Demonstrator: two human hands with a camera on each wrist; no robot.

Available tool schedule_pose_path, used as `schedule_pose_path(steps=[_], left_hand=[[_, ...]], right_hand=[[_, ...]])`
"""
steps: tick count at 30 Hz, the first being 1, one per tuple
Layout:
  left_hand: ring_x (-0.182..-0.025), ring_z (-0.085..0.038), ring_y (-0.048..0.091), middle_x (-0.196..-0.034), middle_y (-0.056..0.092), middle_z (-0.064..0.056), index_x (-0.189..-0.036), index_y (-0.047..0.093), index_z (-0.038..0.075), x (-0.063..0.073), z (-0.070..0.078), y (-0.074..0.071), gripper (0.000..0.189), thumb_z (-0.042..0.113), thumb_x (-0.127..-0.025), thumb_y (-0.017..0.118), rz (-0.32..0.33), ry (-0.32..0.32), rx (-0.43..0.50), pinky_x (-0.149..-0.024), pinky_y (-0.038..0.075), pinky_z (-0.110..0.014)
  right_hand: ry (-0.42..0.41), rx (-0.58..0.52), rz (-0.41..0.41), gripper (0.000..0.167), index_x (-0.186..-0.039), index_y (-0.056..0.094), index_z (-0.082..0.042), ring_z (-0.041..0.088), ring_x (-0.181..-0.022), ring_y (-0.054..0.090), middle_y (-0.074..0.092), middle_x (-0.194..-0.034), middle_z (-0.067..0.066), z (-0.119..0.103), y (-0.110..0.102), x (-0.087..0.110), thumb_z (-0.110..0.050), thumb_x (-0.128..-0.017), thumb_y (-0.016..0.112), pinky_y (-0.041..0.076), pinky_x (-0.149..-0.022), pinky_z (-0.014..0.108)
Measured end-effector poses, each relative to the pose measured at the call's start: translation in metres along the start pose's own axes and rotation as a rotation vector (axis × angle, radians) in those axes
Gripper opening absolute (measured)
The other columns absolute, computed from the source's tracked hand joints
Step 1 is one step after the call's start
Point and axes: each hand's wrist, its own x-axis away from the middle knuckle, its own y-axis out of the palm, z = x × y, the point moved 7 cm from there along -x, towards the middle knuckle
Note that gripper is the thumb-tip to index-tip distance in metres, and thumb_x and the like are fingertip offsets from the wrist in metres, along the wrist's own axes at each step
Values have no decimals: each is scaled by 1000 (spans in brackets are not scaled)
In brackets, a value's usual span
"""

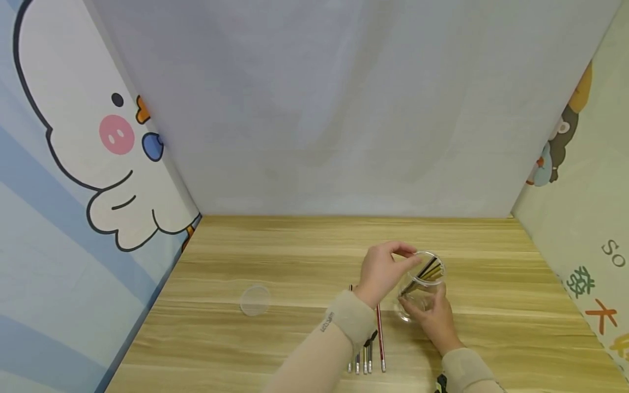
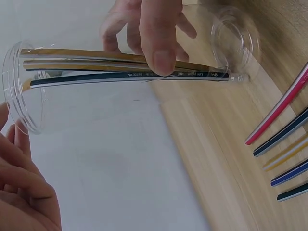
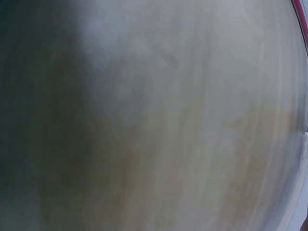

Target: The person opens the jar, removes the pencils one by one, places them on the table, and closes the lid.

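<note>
A clear plastic jar (image 1: 411, 305) stands tilted on the wooden table, holding several pencils (image 2: 130, 77) in dark green and gold. My right hand (image 1: 434, 322) grips the jar's lower part, thumb and fingers on either side of its wall. At the rim (image 2: 24, 91), my left hand (image 1: 385, 270) touches the edge with its fingertips; no pencil shows in it. Beneath my left wrist lie more pencils (image 2: 284, 175) in a loose row, partly hidden by the forearm in the head view. A red pencil (image 1: 380, 341) is nearest the jar.
A round translucent lid (image 1: 255, 300) lies flat on the table (image 1: 221, 344), left of the arms. A plain pale wall (image 1: 314, 136) rises at the table's back, with printed panels on both sides. The right wrist view is mostly a blurred close surface.
</note>
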Motion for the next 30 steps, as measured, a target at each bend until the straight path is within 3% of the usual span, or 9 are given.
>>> schedule_pose_path(steps=[3,7,11,15,18,23,26,30], left_hand=[[-72,1,58,-94,74,12,-97,77,23,-1,3,4,19,38,-85,77,-13,-9,-38,-68,44,-17],[-91,0,64,-94,73,16,-96,77,27,-4,7,10,19,42,-86,76,-21,-22,-109,-76,46,-18],[-85,0,64,-94,74,16,-95,77,27,-8,11,13,16,41,-87,75,-18,-14,-178,-69,44,-16],[-80,1,63,-91,74,18,-94,78,29,-11,14,16,14,41,-88,74,-12,3,-266,-64,43,-16],[-78,3,64,-88,74,20,-93,78,32,-11,18,19,13,43,-88,73,-7,23,-353,-62,42,-15],[-76,6,63,-88,73,24,-94,77,34,-9,24,27,10,41,-91,71,-11,61,-502,-58,38,-13],[-72,6,61,-89,73,24,-95,77,35,-8,26,29,10,40,-91,70,1,83,-581,-56,36,-13],[-63,6,56,-87,73,25,-95,77,36,-7,27,32,10,42,-90,71,26,104,-654,-50,32,-14]], right_hand=[[2,-2,-6,86,-143,23,-4,48,-122,54,53,-136,31,-1,0,2,-26,-84,80,40,-103,60],[19,21,-6,81,-141,25,-4,43,-119,56,56,-133,30,-2,0,3,-28,-84,79,45,-98,50],[25,51,5,73,-132,30,-3,29,-102,60,65,-119,29,-2,-1,2,-29,-84,79,47,-81,31],[25,53,7,70,-128,31,-3,17,-86,55,69,-111,27,-2,-1,1,-28,-84,79,45,-68,25],[26,59,1,72,-130,30,-3,22,-94,58,67,-115,29,-1,-1,1,-28,-84,79,46,-73,27],[23,59,-6,76,-136,27,-1,40,-113,59,61,-124,34,-1,-1,2,-24,-85,78,48,-89,43],[8,64,-1,77,-138,26,-1,42,-113,60,59,-125,34,-1,-2,2,-21,-85,78,47,-91,45],[-19,77,17,75,-136,27,1,39,-106,62,62,-120,33,-2,-2,3,-18,-84,78,48,-86,39]])
